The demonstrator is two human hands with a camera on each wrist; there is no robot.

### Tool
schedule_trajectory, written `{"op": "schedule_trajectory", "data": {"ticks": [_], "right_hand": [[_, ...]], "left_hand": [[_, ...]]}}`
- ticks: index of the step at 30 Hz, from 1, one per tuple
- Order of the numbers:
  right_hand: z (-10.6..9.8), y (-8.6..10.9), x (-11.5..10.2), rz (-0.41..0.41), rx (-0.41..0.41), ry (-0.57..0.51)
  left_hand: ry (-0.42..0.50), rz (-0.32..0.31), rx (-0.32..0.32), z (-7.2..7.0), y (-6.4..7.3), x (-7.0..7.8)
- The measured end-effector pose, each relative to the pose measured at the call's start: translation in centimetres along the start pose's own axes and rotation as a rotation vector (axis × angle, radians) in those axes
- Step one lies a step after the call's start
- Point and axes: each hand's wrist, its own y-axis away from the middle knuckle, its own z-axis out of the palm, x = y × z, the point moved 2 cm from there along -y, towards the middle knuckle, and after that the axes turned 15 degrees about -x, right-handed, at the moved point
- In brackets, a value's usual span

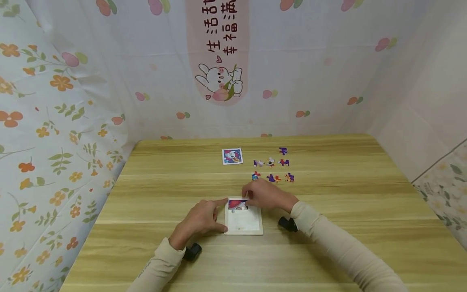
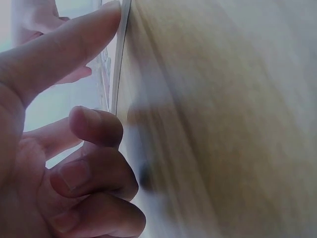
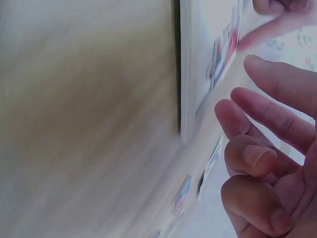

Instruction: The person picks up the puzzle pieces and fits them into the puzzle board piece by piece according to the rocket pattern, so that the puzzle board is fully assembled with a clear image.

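Tray (image 1: pixel 243 232): pale, rimmed, flat on the surface (image 1: pixel 138 227), just below the centre of the head frame. Joined pieces (image 1: pixel 236 205) lie along its upper edge, red, purple and white; the floor below them is bare and whitish.

Left hand (image 1: pixel 200 217): at the tray's left side. Index finger and thumb are spread wide and straight, index tip at the upper left corner, thumb tip at the lower left. The left wrist view shows the thumb against the rim and other fingers curled loosely. It steadies the edge without a grip.

Right hand (image 1: pixel 268 194): over the tray's upper right corner, fingers bent downward beside the joined pieces. In the right wrist view thumb and fingers are parted, the outer two more bent, with no piece visible between them. Contact with the joined pieces: cannot tell.

Loose pieces (image 1: pixel 283 162): spread in rough rows right of centre, above the right hand; one lies alone at the top. Card (image 1: pixel 232 156): pictured, left of these, near the far edge of the surface.

Sleeves (image 1: pixel 339 243) beige, a black device (image 1: pixel 192 252) beside each cuff. Patterned cloth (image 1: pixel 310 81) hangs behind, a rabbit drawing (image 1: pixel 220 81) at upper centre.
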Motion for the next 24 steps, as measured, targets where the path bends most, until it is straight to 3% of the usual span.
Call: {"op": "schedule_trajectory", "data": {"ticks": [5, 9, 15, 24], "right_hand": [[-1.3, 0.0, 1.8, -0.018, 0.011, -0.055], [-2.5, -0.1, 3.9, -0.017, 0.077, -0.087], [-4.1, 0.0, 7.3, 0.048, 0.155, -0.162], [-6.2, 0.7, 11.7, 0.152, 0.238, -0.104]], "left_hand": [[-0.009, 0.002, 0.010, 0.0, -0.1, -0.1], [-0.012, 0.029, 0.021, 0.1, -0.1, -0.1], [0.014, 0.042, 0.018, 0.2, 0.0, -0.3], [0.005, 0.023, 0.011, 0.2, 0.0, -0.4]]}}
